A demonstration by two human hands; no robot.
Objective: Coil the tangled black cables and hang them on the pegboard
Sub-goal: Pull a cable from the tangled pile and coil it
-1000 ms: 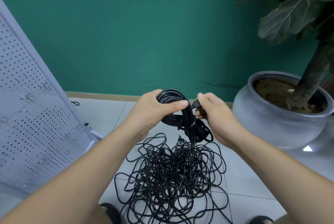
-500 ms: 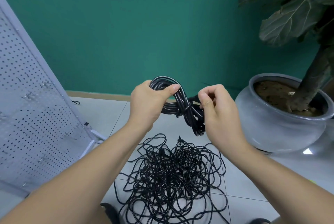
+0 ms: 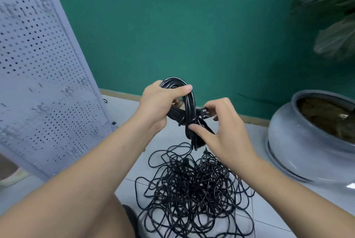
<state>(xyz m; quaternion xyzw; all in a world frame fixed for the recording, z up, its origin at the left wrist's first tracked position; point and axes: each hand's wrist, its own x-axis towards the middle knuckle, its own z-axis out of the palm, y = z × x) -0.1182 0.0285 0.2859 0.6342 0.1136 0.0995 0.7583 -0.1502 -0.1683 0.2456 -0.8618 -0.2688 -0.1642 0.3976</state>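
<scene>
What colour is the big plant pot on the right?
The plant pot is a glossy pale grey-blue, seen in the head view.

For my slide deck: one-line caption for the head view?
Both hands cinch a coiled black cable above the tangled pile.

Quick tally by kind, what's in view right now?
Coiled black cable bundle, held by left hand and right hand: 1
Tangled black cable pile on floor: 1
Pegboard: 1
Grey plant pot: 1
Total: 4
</scene>
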